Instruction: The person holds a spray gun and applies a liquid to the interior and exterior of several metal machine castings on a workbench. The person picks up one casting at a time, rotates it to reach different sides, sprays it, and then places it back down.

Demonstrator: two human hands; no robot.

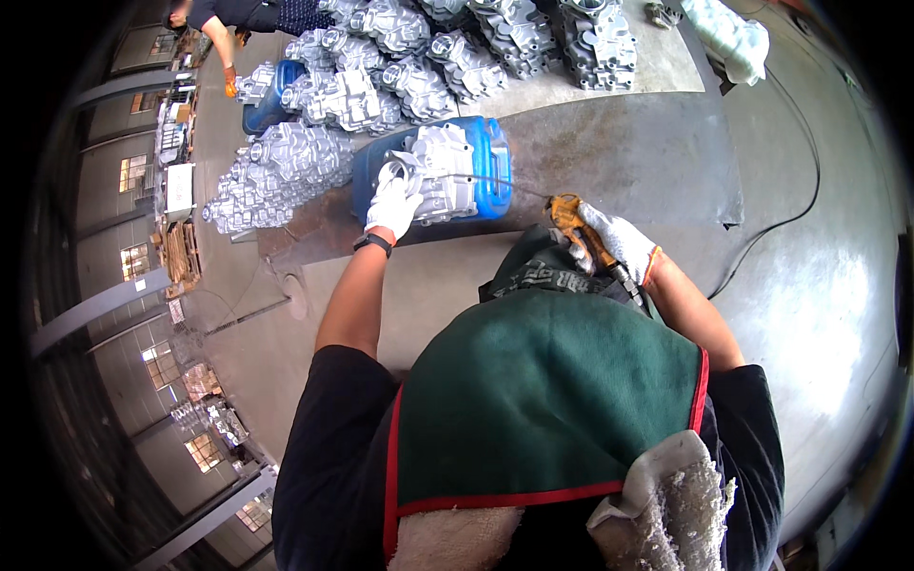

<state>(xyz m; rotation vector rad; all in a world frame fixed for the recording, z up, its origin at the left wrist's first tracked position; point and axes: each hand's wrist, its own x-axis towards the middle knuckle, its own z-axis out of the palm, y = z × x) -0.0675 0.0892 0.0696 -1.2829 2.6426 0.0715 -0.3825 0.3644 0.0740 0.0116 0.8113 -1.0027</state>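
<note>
A silver-grey metal casting (444,171) with bosses and a round opening rests on a blue plastic drum (492,157) lying on the table. My left hand (392,206), in a white glove, grips the casting's left side by the round opening. My right hand (619,243), also gloved, is closed round a yellow air blow gun (569,217). Its long thin nozzle reaches left over the drum to the casting. The nozzle's tip is too fine to make out against the metal.
Several similar castings (347,100) stand stacked on the table beyond and left of the drum. The dark metal tabletop (619,157) stretches right. A black hose (817,181) curves over the floor at right. At far left, another person's orange-gloved hand (230,82) is beside a casting on another blue drum (267,112).
</note>
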